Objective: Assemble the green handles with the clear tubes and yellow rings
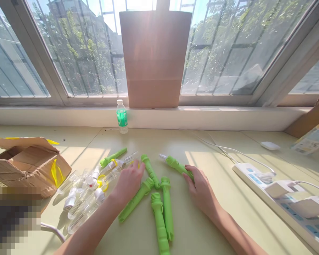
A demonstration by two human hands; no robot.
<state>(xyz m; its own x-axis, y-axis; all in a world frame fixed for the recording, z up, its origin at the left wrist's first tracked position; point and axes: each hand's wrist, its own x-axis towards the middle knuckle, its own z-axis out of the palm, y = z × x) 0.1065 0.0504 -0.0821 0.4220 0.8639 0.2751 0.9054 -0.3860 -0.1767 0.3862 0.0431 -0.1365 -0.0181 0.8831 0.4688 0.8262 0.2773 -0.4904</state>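
Note:
My right hand (199, 184) is closed around a green plastic tube-shaped handle (175, 165) with a threaded collar; a clear piece (163, 156) sticks out of its far end. My left hand (130, 179) is at the right edge of a pile, fingers curled downward by a white-capped piece with a yellow ring (118, 163) and a clear tube (131, 156). What its fingertips hold, if anything, is hidden. Several loose green handles lie between the hands, including one (159, 223) in front and one (136, 200) beside my left wrist. Another green handle (113, 158) lies behind the pile.
Clear ribbed tubes (82, 205) and white caps (70, 201) lie heaped at left, beside an open cardboard box (42, 173). A bottle (122, 118) stands by the sill below a cardboard sheet (152, 60). At right lies a power strip (255, 180) with chargers and cables.

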